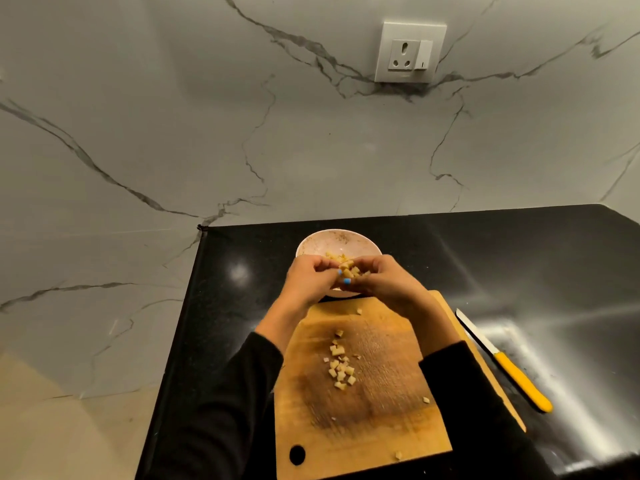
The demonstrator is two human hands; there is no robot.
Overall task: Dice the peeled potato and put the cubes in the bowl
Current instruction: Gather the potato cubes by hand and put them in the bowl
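A small heap of pale yellow potato cubes (349, 268) is cupped between the left hand (310, 280) and the right hand (382, 280), whose curled fingers are pressed together around it just above the near rim of the bowl (313, 242). Two blue-painted nails are seen where the hands meet. Both forearms are covered by black sleeves (225, 403).

The bowl is round and shallow, with a pale, speckled inside; its near half is hidden by the hands, and a few more cubes are made out on its bottom. It is set on the counter just beyond the far edge of the cutting board (381, 403).

The board is a worn wooden rectangle, darkened and scored in the middle, with a round hole near its near left corner. A loose cluster of cubes (341, 367) is left around its middle, and single bits are scattered toward its far edge, right edge and near edge. Its right edge is partly covered by the right sleeve.

A knife (502, 362) with a slim steel blade and a smooth yellow handle is laid on the glossy black counter (519, 258), just beside the board's right edge.

On the grey-veined marble wall (138, 116) a white socket plate (410, 51) is mounted. No writing can be read.
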